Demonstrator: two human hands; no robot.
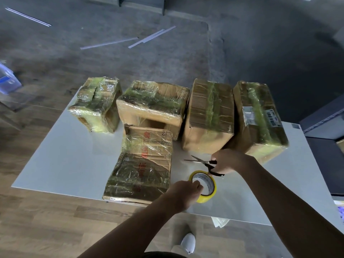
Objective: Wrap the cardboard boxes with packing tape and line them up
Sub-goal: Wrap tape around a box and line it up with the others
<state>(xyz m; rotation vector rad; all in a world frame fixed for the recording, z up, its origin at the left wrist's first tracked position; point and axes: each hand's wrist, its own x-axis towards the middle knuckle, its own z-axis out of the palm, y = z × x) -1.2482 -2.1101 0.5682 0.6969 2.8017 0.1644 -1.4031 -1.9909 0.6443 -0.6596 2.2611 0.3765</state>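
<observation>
Now my left grip (pixel 186 192) pinches the tape (pixel 209 197), right grip (pixel 226 162) holds the scissors (pixel 202 161), beside the near box (pixel 141 164) on the bench (pixel 65 161). Wrapping looks done; next, drop tools, slide it into line.

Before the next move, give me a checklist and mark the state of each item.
1. Tape in hand: ok. The left hand grips the tape roll, fingers in its core.
2. Scissors in hand: ok. The right hand holds the scissors, blades open.
3. Blades off the boxes: ok. They point left over the bare table.
4. Boxes wrapped: ok on the faces that show; undersides cannot tell.
5. Boxes lined up: not ok. The red-printed box lies in front of the back row of four boxes.
6. Tape cut free of the red-printed box: cannot tell.
</observation>
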